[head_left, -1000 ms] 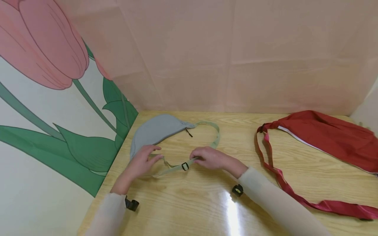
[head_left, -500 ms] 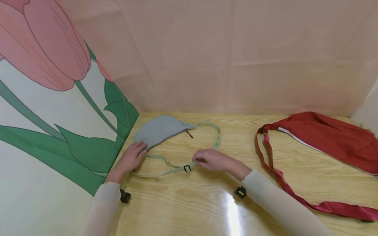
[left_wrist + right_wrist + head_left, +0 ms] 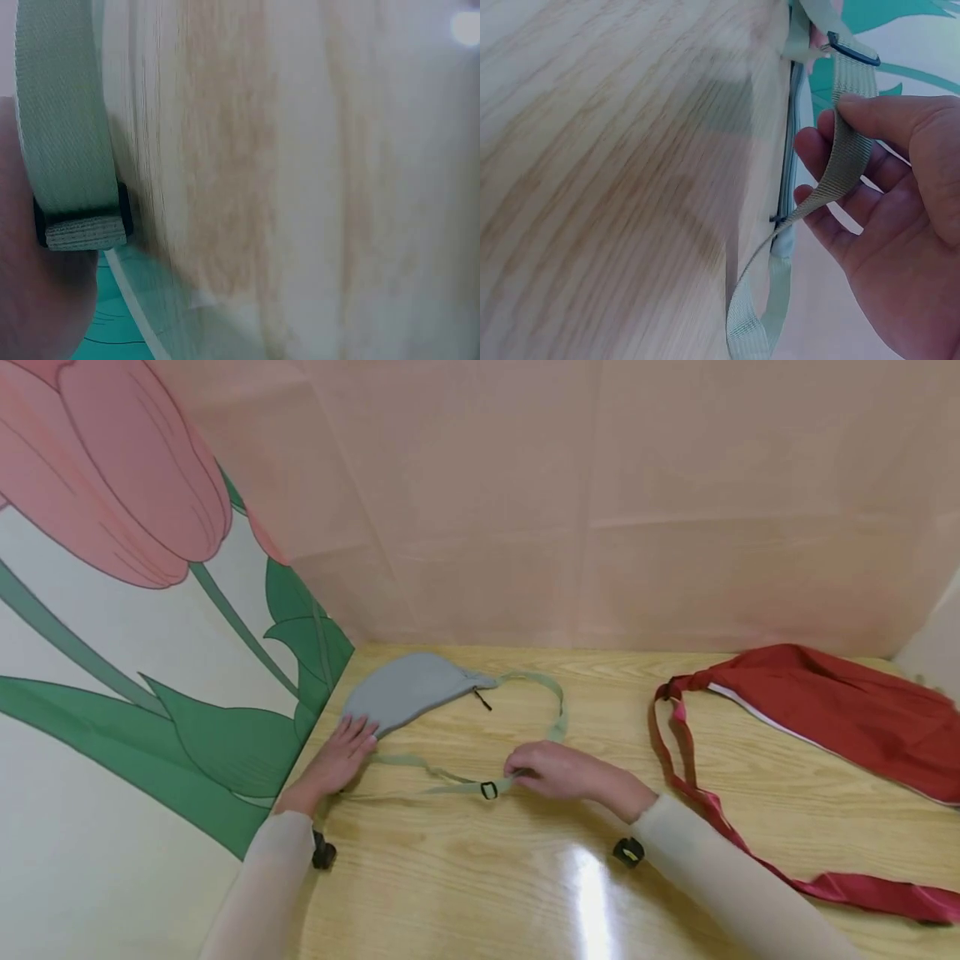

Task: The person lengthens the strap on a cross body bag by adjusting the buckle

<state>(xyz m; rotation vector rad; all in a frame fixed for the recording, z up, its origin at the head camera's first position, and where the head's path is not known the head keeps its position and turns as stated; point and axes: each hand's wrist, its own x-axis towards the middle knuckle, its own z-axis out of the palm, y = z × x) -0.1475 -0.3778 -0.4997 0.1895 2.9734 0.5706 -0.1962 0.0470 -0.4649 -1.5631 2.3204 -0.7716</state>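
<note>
A grey-blue waist bag (image 3: 408, 689) lies at the back left in the head view, its pale green strap (image 3: 560, 710) looping round to the front. My left hand (image 3: 341, 762) rests on the bag's near left end with fingers fairly straight. Thumb and fingers of my right hand (image 3: 553, 770) pinch the strap beside a black slider buckle (image 3: 489, 790); the right wrist view shows this pinch on the webbing (image 3: 847, 154) closely. In the left wrist view, another black buckle (image 3: 84, 231) with webbing through it sits against the edge of the left hand.
On the right of the wooden table (image 3: 450, 877) lies a red bag (image 3: 832, 718) with a long dark red strap (image 3: 738, 839). A tulip-patterned covering (image 3: 217, 718) borders the table's left side. Pinkish cloth (image 3: 585, 510) hangs behind.
My left hand has moved left from beside the strap onto the bag's end. My right hand has drawn the strap a little to the right, so its front stretch is straighter.
</note>
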